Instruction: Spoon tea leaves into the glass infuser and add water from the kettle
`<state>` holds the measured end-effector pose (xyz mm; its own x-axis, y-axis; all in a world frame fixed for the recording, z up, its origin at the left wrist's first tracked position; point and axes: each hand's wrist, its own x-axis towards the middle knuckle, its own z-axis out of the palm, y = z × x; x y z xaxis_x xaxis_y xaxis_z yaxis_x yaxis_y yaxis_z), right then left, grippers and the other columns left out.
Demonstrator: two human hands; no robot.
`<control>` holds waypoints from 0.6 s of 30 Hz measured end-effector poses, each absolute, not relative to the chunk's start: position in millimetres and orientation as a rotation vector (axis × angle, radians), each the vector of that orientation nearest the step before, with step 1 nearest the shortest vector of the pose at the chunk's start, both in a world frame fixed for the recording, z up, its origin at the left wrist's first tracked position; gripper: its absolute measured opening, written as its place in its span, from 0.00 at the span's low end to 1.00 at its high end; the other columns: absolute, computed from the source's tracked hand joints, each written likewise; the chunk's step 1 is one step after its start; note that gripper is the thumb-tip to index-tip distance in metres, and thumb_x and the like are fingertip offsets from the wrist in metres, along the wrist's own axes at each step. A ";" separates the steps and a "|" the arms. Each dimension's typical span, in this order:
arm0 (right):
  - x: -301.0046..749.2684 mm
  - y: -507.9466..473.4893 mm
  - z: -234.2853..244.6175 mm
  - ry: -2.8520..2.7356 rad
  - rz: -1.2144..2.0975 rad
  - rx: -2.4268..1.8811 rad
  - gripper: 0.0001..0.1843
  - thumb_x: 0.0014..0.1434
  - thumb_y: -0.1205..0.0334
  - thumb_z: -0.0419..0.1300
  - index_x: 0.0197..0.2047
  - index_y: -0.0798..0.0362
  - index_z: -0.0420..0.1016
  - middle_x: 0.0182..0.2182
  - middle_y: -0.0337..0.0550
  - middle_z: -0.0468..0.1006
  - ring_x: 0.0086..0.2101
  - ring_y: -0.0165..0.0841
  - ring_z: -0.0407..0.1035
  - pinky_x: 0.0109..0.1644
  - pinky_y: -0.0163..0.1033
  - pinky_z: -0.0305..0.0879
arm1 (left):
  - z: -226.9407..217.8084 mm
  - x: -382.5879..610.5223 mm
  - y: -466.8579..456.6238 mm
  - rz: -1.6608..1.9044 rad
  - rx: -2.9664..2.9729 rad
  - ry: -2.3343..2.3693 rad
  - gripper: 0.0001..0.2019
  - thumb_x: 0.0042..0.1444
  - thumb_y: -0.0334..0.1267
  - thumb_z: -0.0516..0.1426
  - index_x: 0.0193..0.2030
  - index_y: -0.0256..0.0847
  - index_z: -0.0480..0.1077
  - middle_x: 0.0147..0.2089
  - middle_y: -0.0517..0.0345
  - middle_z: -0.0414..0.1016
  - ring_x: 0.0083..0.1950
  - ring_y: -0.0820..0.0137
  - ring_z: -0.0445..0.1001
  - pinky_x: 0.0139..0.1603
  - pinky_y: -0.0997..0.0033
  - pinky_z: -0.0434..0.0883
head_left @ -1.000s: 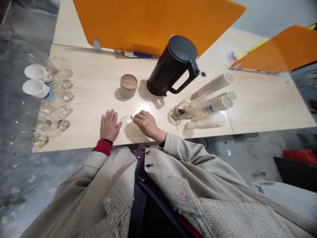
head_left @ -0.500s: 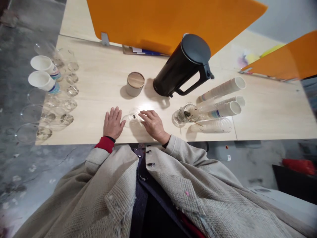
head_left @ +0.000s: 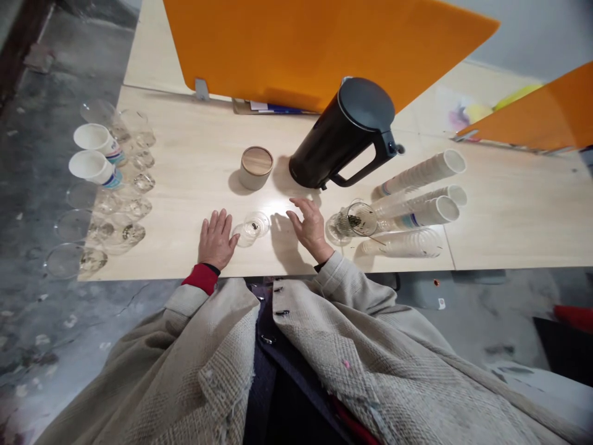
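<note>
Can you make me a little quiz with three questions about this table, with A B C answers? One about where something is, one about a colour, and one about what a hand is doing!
1. Where does the small round tin with the wooden lid stand?
A. left of the black kettle
B. inside a paper cup
C. on the floor

2. What colour is the divider panel behind the kettle?
A. green
B. orange
C. white

3. What is the right hand doing?
A. gripping the kettle handle
B. squeezing a paper cup
C. open and holding nothing

Answers:
1. A, the tin sits on the table just left of the kettle.
2. B, the panel is bright orange.
3. C, its fingers are spread and empty, to the right of the clear cup, while the left hand lies flat beside that cup.
</note>
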<state>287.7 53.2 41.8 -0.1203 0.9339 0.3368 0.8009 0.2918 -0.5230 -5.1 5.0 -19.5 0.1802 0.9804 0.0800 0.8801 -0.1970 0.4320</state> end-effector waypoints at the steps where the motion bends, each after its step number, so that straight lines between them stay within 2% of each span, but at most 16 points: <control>1: 285.7 58.3 42.8 -1.944 0.279 -1.535 0.19 0.74 0.53 0.57 0.61 0.51 0.79 0.53 0.57 0.83 0.53 0.48 0.75 0.63 0.56 0.72 | -19.9 -5.3 4.9 0.502 2.172 1.775 0.32 0.75 0.50 0.48 0.78 0.35 0.63 0.83 0.39 0.56 0.86 0.48 0.51 0.85 0.35 0.47; 10: 266.8 82.2 43.7 -1.973 0.252 -1.515 0.22 0.75 0.48 0.56 0.60 0.53 0.80 0.49 0.57 0.84 0.50 0.48 0.76 0.60 0.54 0.71 | -18.8 -6.0 4.3 0.500 2.182 1.776 0.31 0.75 0.50 0.48 0.78 0.36 0.64 0.83 0.40 0.57 0.86 0.49 0.51 0.85 0.36 0.48; 14: 260.9 97.7 50.4 -2.001 0.239 -1.504 0.25 0.76 0.46 0.55 0.63 0.55 0.78 0.51 0.58 0.83 0.51 0.48 0.75 0.61 0.53 0.71 | -18.3 -6.2 4.6 0.501 2.175 1.765 0.31 0.75 0.50 0.49 0.78 0.37 0.63 0.83 0.40 0.57 0.86 0.50 0.51 0.85 0.36 0.48; 18: 253.7 117.8 62.8 -2.033 0.233 -1.518 0.27 0.77 0.43 0.52 0.66 0.52 0.75 0.54 0.56 0.81 0.54 0.47 0.73 0.64 0.53 0.69 | -19.0 -6.1 4.8 0.494 2.160 1.767 0.32 0.75 0.50 0.49 0.79 0.37 0.62 0.83 0.40 0.56 0.86 0.50 0.50 0.85 0.37 0.47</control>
